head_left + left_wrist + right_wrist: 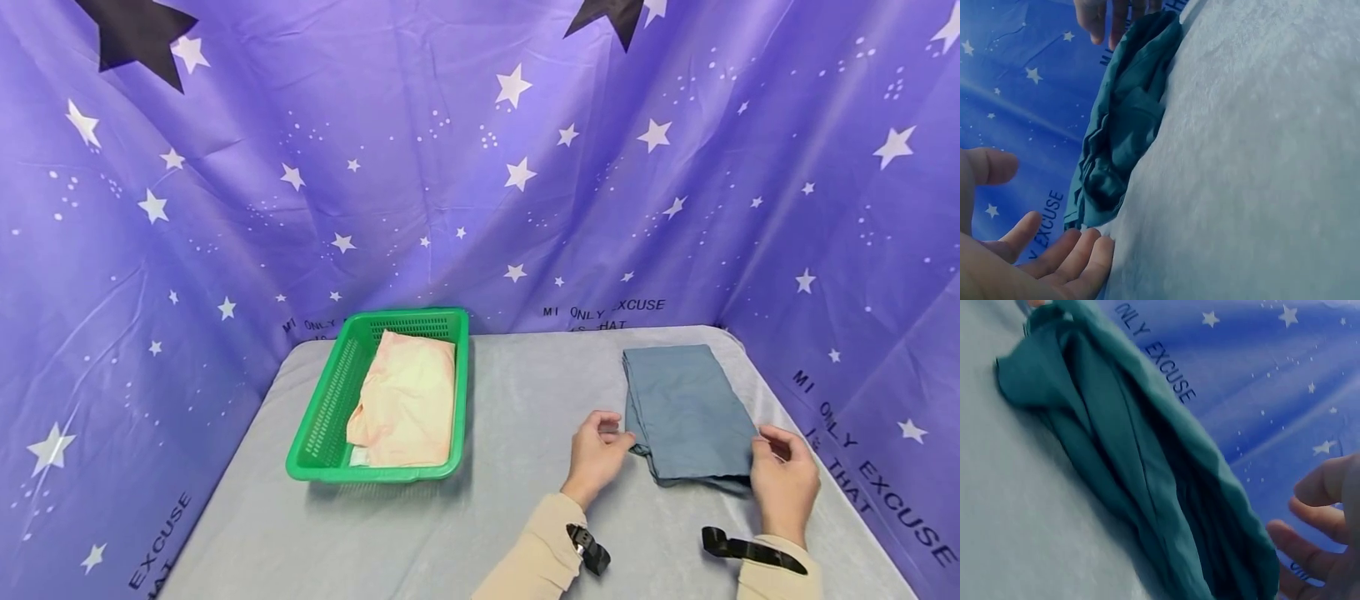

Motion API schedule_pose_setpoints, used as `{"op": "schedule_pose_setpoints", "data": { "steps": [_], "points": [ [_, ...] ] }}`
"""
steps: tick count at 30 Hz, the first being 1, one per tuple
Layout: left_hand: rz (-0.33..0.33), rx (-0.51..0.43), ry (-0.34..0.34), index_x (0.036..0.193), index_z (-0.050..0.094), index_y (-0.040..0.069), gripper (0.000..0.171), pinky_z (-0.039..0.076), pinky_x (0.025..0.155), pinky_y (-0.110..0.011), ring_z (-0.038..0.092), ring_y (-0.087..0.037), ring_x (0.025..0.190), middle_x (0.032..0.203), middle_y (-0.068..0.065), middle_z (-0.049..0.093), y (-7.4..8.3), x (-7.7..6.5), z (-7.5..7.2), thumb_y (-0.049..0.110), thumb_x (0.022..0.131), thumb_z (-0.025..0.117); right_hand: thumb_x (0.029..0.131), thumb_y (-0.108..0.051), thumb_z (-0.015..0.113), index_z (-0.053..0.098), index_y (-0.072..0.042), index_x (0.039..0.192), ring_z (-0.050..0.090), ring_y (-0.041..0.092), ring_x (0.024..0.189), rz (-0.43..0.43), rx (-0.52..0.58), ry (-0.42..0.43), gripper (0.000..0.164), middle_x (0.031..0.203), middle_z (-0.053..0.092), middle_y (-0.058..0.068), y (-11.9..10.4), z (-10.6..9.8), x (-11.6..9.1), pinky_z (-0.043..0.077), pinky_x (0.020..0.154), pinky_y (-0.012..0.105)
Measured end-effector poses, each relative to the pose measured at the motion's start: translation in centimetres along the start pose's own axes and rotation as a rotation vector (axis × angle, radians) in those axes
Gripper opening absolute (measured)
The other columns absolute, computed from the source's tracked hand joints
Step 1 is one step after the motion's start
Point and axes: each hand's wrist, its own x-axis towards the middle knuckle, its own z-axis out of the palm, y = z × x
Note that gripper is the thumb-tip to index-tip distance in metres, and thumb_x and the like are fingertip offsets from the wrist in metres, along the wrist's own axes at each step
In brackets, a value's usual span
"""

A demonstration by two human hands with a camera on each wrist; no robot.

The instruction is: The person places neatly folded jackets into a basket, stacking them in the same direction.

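Observation:
A folded blue-grey cloth [690, 412] lies on the right half of the table; its exact kind cannot be told. Its layered near edge shows as loose folds in the left wrist view [1138, 119] and right wrist view. At the cloth's left near corner is my left hand [596, 457], thumb apart from the fingers, fingertips touching the edge at table level. By the right near corner, my right hand [786, 482] has its fingers loosely bent beside the cloth [1147, 469]. A gap shows between thumb and fingers of the right hand [1329, 531], with no fabric pinched there.
On the left of the grey-covered table [525, 400] stands a green plastic basket [315, 417] with perforated walls. Inside it lies a folded pale pink cloth [408, 400]. Purple star-printed curtains [420, 167] enclose the table at the back and sides.

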Motion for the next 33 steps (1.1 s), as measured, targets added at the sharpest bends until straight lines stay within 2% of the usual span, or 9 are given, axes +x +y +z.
{"op": "schedule_pose_setpoints", "data": {
  "steps": [7, 12, 15, 19, 23, 26, 28, 30, 33],
  "points": [
    [-0.024, 0.026, -0.034, 0.121, 0.069, 0.017, 0.036, 0.055, 0.08, -0.024, 0.07, -0.017, 0.106, 0.122, -0.004, 0.071, -0.2, 0.4, 1.4, 0.021, 0.087, 0.078, 0.1, -0.032, 0.056, 0.055, -0.009, 0.146, 0.039, -0.021, 0.083, 0.091, -0.104, -0.089, 0.051, 0.129, 0.064, -0.007, 1.1, 0.1, 0.5, 0.034, 0.081, 0.01],
    [-0.063, 0.068, -0.051, 0.125, 0.067, 0.021, 0.041, 0.055, 0.084, -0.026, 0.068, -0.018, 0.111, 0.124, -0.002, 0.07, 0.0, 0.6, 2.2, 0.022, 0.086, 0.078, 0.102, -0.031, 0.052, 0.044, -0.01, 0.155, 0.056, 0.018, 0.129, 0.11, -0.124, -0.122, 0.058, 0.156, 0.049, 0.017, 1.4, 0.6, 0.7, 0.04, 0.113, 0.029],
    [-0.081, 0.078, -0.058, 0.128, 0.065, 0.022, 0.044, 0.056, 0.086, -0.028, 0.069, -0.019, 0.111, 0.124, -0.003, 0.07, 0.2, 0.7, 2.5, 0.022, 0.086, 0.078, 0.103, -0.031, 0.049, 0.037, -0.009, 0.159, 0.044, 0.041, 0.142, 0.107, -0.138, -0.149, 0.061, 0.156, 0.046, 0.021, 1.4, 0.7, 0.8, 0.032, 0.121, 0.048],
    [-0.102, 0.076, -0.063, 0.13, 0.065, 0.022, 0.046, 0.057, 0.088, -0.031, 0.069, -0.02, 0.112, 0.124, -0.004, 0.07, 0.3, 0.9, 2.7, 0.022, 0.086, 0.078, 0.104, -0.034, 0.048, 0.037, -0.008, 0.158, 0.045, 0.043, 0.141, 0.098, -0.165, -0.16, 0.062, 0.154, 0.048, 0.024, 1.4, 0.7, 0.9, 0.033, 0.119, 0.051],
    [-0.121, 0.052, -0.054, 0.131, 0.064, 0.02, 0.047, 0.057, 0.089, -0.036, 0.069, -0.02, 0.109, 0.121, -0.005, 0.071, 0.2, 1.3, 2.7, 0.021, 0.086, 0.078, 0.104, -0.037, 0.048, 0.05, -0.006, 0.15, 0.062, 0.01, 0.106, 0.071, -0.164, -0.139, 0.055, 0.122, 0.071, -0.006, 1.5, 0.7, 0.6, 0.044, 0.097, 0.028],
    [-0.147, 0.018, -0.045, 0.132, 0.063, 0.019, 0.047, 0.056, 0.093, -0.041, 0.068, -0.023, 0.111, 0.121, -0.008, 0.071, 0.0, 1.8, 2.5, 0.02, 0.087, 0.077, 0.104, -0.041, 0.05, 0.057, -0.004, 0.142, 0.045, -0.014, 0.077, 0.077, -0.112, -0.14, 0.054, 0.082, 0.054, -0.034, 1.7, 0.7, 0.5, 0.036, 0.075, 0.015],
    [-0.158, -0.001, -0.044, 0.132, 0.063, 0.018, 0.046, 0.056, 0.096, -0.044, 0.068, -0.025, 0.115, 0.125, -0.011, 0.071, -0.3, 2.1, 2.4, 0.021, 0.089, 0.077, 0.103, -0.043, 0.052, 0.058, -0.002, 0.139, 0.042, -0.017, 0.073, 0.101, -0.074, -0.153, 0.055, 0.073, 0.043, -0.041, 1.7, 0.7, 0.5, 0.036, 0.072, 0.014],
    [-0.172, -0.025, -0.052, 0.132, 0.064, 0.017, 0.043, 0.055, 0.097, -0.045, 0.068, -0.026, 0.116, 0.127, -0.013, 0.07, -0.6, 2.5, 2.3, 0.022, 0.091, 0.075, 0.103, -0.046, 0.052, 0.056, -0.002, 0.14, 0.046, -0.01, 0.078, 0.144, -0.045, -0.178, 0.058, 0.079, 0.05, -0.033, 1.6, 0.8, 0.5, 0.037, 0.075, 0.016],
    [-0.188, -0.053, -0.072, 0.13, 0.066, 0.017, 0.036, 0.056, 0.089, -0.042, 0.069, -0.021, 0.102, 0.122, -0.01, 0.072, -1.2, 3.0, 2.0, 0.025, 0.095, 0.071, 0.104, -0.051, 0.046, 0.049, -0.002, 0.148, 0.057, 0.017, 0.109, 0.187, -0.03, -0.27, 0.067, 0.12, 0.066, 0.0, 1.5, 1.0, 0.6, 0.044, 0.095, 0.03]
  ]
}}
